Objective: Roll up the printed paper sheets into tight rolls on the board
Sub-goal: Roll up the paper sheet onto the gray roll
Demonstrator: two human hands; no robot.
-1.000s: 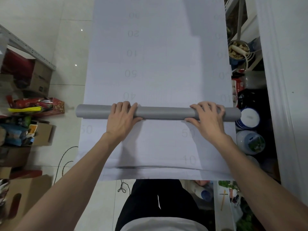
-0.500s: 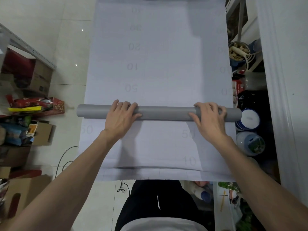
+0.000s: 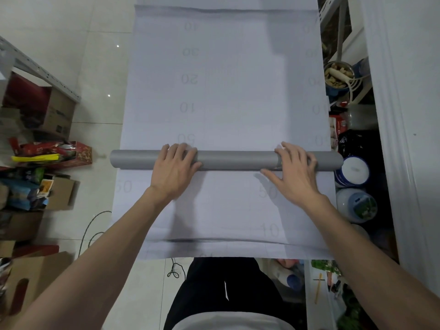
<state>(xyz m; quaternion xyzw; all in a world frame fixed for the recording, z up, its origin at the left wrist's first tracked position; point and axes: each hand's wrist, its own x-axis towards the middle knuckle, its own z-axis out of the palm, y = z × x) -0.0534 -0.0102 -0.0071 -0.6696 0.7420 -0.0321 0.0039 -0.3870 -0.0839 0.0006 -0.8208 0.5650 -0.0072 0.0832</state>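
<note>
A long white printed paper sheet (image 3: pixel 226 91) with faint mirrored numbers lies flat on the board and runs away from me. Its far edge (image 3: pixel 226 9) shows near the top of the view. A tight grey paper roll (image 3: pixel 238 160) lies crosswise over the sheet, sticking out past both side edges. My left hand (image 3: pixel 175 167) rests on the roll left of centre, fingers curled over its top. My right hand (image 3: pixel 294 170) covers the roll near its right end, with the thumb spread on the flat white paper (image 3: pixel 214 210) nearer me.
Cardboard boxes (image 3: pixel 59 110) and snack packets (image 3: pixel 52 153) crowd the floor on the left under a metal shelf (image 3: pixel 35 65). A cable (image 3: pixel 92 225) loops by the board's left edge. White jars (image 3: pixel 352 171) and a tin of nuts (image 3: pixel 338 75) stand close on the right, by a white wall (image 3: pixel 392 139).
The printed numbers have slid toward the roll and under it, and the sheet's far edge has come into view. The roll and both hands stay in about the same place.
</note>
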